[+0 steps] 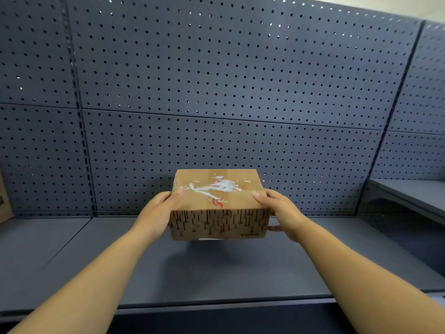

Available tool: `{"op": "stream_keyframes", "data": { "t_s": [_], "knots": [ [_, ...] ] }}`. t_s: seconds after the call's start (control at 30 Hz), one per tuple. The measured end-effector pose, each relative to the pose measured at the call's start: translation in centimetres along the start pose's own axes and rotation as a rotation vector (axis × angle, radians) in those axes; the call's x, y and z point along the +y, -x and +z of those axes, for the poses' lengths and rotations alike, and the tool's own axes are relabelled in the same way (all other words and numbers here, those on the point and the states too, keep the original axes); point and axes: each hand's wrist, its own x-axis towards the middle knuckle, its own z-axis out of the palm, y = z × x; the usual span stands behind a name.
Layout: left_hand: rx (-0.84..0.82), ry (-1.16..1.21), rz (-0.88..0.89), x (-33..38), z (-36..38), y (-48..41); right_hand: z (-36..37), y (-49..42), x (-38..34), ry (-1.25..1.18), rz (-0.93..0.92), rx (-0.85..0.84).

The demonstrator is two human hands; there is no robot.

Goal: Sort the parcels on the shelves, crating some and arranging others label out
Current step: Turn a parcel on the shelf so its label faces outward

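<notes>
Over the shelf (216,273): I see the parcel (218,203) held clear of the grey deck, torn white label scraps on its top.
Left hand (156,213): grips the parcel's left side, thumb on top.
Right hand (281,210): grips its right side, thumb on top, fingers curled beneath.
Backdrop: perforated panel (216,80); second carton (3,201) at my far left edge.

Matt brown cardboard parcel (218,203), glossy tape; matt grey perforated metal back panel (216,80).
</notes>
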Motion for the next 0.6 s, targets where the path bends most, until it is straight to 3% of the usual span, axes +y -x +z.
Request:
{"op": "stream_keyframes", "data": {
  "t_s": [0.17,0.37,0.47,0.6],
  "knots": [
    [0.025,0.033,0.053,1.7,-1.1,0.3,-0.2,0.7,-2.0,0.074,-0.024,-0.067],
    [0.019,-0.055,0.059,3.5,-1.6,-0.2,0.5,-0.3,-4.0,0.111,-0.033,0.119],
    [0.043,-0.159,-0.001,4.0,-1.5,-0.7,0.3,-1.4,-4.3,0.218,0.043,0.182],
    [0.095,-0.268,-0.143,3.9,-1.5,-1.5,0.0,-1.7,-4.5,0.253,0.213,0.089]
  ]
}}
